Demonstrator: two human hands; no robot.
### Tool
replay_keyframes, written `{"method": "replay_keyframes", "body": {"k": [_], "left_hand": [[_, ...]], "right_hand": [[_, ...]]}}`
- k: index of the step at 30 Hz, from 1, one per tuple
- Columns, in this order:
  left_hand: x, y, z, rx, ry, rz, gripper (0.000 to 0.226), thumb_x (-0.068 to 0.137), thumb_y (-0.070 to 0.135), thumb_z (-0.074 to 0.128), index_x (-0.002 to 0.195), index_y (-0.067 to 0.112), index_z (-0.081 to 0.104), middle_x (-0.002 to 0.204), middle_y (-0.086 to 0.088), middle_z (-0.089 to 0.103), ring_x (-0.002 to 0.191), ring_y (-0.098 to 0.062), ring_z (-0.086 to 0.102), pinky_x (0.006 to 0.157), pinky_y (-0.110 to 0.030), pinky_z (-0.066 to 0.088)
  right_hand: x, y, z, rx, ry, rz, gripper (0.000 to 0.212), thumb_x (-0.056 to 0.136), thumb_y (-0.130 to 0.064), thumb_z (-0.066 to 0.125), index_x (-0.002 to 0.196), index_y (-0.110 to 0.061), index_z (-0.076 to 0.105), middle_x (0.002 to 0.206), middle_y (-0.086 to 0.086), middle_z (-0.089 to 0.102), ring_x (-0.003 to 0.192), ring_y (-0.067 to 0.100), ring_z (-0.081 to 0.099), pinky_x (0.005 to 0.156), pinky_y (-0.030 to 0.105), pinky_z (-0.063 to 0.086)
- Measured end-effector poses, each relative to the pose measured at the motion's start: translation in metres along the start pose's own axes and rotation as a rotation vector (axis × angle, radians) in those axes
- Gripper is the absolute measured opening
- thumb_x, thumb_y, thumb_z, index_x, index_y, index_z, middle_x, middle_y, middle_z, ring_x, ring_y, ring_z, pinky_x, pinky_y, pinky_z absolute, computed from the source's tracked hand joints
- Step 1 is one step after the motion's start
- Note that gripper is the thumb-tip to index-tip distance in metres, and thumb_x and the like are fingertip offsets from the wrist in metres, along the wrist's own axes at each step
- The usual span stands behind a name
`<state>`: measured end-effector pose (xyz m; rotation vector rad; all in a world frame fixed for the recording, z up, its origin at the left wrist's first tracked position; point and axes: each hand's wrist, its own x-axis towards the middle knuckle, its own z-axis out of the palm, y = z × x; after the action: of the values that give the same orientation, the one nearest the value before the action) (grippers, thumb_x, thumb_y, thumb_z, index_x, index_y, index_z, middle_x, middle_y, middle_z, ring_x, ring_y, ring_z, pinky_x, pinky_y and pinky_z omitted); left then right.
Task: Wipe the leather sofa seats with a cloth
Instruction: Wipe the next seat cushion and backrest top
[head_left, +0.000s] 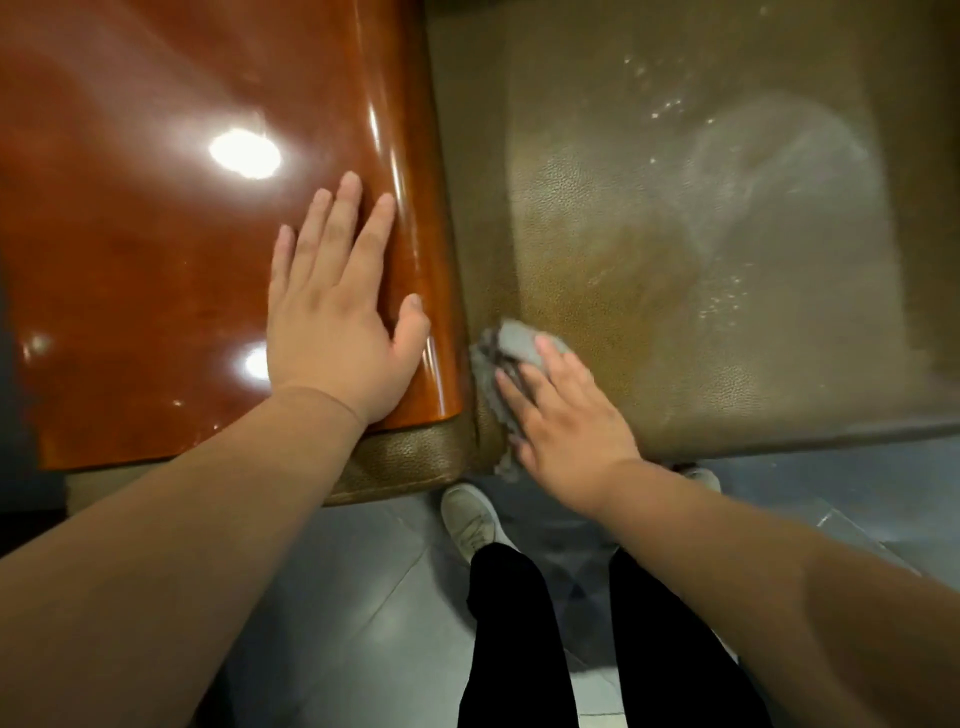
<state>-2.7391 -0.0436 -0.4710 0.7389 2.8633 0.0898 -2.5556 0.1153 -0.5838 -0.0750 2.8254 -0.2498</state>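
Note:
An olive-brown leather sofa seat (675, 260) fills the upper right, with pale wet smears and droplets across its middle and far part. A grey cloth (511, 345) lies bunched at the seat's front left corner, in the gap beside the armrest. My right hand (566, 410) presses flat on the cloth with straight fingers, covering most of it. My left hand (337, 306) rests flat, fingers spread, on the glossy reddish wooden armrest top (156, 234) to the left of the seat.
The wooden top has a rounded right edge and reflects ceiling lights. Below it runs the leather front of the armrest (405, 462). Grey tiled floor (337, 597) lies in front, where my black-trousered legs and pale shoes (472, 519) stand close to the sofa.

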Motion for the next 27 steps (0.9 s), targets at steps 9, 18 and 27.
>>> {"method": "replay_keyframes", "body": {"k": [9, 18, 27], "left_hand": [[-0.001, -0.002, 0.001, 0.020, 0.012, -0.005, 0.077, 0.100, 0.051, 0.045, 0.167, 0.031, 0.016, 0.177, 0.002, 0.008, 0.163, -0.020, 0.006, 0.132, -0.048, 0.005], [-0.001, -0.002, 0.002, 0.003, 0.011, 0.000, 0.077, 0.099, 0.052, 0.044, 0.167, 0.031, 0.017, 0.176, 0.002, 0.009, 0.163, -0.020, 0.006, 0.132, -0.049, 0.006], [-0.001, 0.001, -0.001, -0.020, 0.024, -0.003, 0.075, 0.099, 0.048, 0.049, 0.167, 0.030, 0.020, 0.176, 0.002, 0.011, 0.162, -0.020, 0.008, 0.132, -0.048, 0.005]], "right_hand": [[0.076, 0.075, -0.045, -0.064, -0.007, 0.365, 0.075, 0.105, -0.053, 0.018, 0.165, -0.011, 0.002, 0.172, 0.017, -0.005, 0.158, 0.041, -0.007, 0.128, 0.052, -0.004], [0.004, 0.010, -0.009, -0.045, -0.153, -0.288, 0.074, 0.097, -0.047, 0.035, 0.158, -0.004, 0.036, 0.161, 0.022, 0.039, 0.157, 0.045, 0.011, 0.128, 0.055, 0.008], [0.045, 0.054, -0.036, 0.007, -0.002, 0.460, 0.076, 0.102, -0.044, 0.028, 0.165, -0.009, 0.006, 0.172, 0.021, -0.004, 0.157, 0.047, -0.005, 0.128, 0.056, -0.003]]}}
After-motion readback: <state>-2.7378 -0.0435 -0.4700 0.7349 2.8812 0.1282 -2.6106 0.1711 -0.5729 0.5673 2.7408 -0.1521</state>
